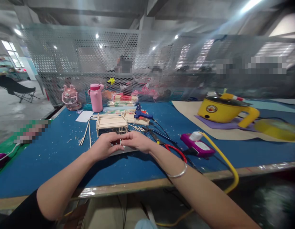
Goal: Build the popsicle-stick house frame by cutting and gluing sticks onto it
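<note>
My left hand [106, 147] and my right hand [137, 142] meet low over the blue table, fingertips together in a pinch. Something small and pale shows between them, too small to name. Beneath the fingers lies a white sheet [118, 152], mostly covered. Just behind my hands stands a small bed-like frame [111, 121] built of thin wooden sticks. Loose sticks [84, 133] lie to its left. A blue glue gun [140, 113] rests behind my right hand, in front of a second stick piece [131, 118]. Pliers [153, 135] lie beside my right wrist.
A pink bottle [96, 98] and a clear pink-lidded jug [70, 98] stand at the back left. To the right are a purple power socket [197, 146] with a yellow cord [221, 156] and a yellow electric pot [216, 109]. A perforated metal screen [85, 60] borders the table's back.
</note>
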`<state>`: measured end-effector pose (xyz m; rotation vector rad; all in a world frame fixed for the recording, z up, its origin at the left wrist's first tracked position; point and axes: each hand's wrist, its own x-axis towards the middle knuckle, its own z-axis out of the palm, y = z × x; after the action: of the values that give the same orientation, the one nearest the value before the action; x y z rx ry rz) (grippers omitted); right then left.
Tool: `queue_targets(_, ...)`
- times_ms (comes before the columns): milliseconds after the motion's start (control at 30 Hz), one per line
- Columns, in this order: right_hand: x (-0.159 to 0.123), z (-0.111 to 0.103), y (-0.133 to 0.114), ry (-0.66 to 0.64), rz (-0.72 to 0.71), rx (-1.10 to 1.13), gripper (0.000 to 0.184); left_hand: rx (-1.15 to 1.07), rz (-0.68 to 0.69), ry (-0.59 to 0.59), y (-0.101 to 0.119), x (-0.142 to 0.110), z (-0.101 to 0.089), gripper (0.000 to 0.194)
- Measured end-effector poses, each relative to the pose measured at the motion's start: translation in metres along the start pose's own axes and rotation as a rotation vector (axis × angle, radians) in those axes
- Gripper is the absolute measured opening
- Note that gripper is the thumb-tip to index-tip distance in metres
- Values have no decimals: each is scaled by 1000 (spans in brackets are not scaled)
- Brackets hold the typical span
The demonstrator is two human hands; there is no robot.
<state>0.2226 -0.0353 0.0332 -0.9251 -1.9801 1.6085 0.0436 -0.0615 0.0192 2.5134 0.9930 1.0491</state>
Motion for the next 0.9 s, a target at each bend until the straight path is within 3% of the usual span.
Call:
queue_targets(200,2,8,0,142,-45,106,30,134,10,278,-2,1,7,7)
queue_targets(367,5,3,5,147,-78,123,32,179,7,307,-7,2,9,16)
queue_targets(500,5,2,4,164,-103,88,29,205,-133,241,-3,1,7,20)
queue_targets(700,6,1,1,252,-125,-6,20,176,-214,190,3,2,5,22)
queue_targets(800,5,-5,1,341,-149,-339,14,192,-322,71,3,2,5,24)
queue_targets(900,0,-8,0,309,-189,-856,15,150,-398,-120,0,0,7,35)
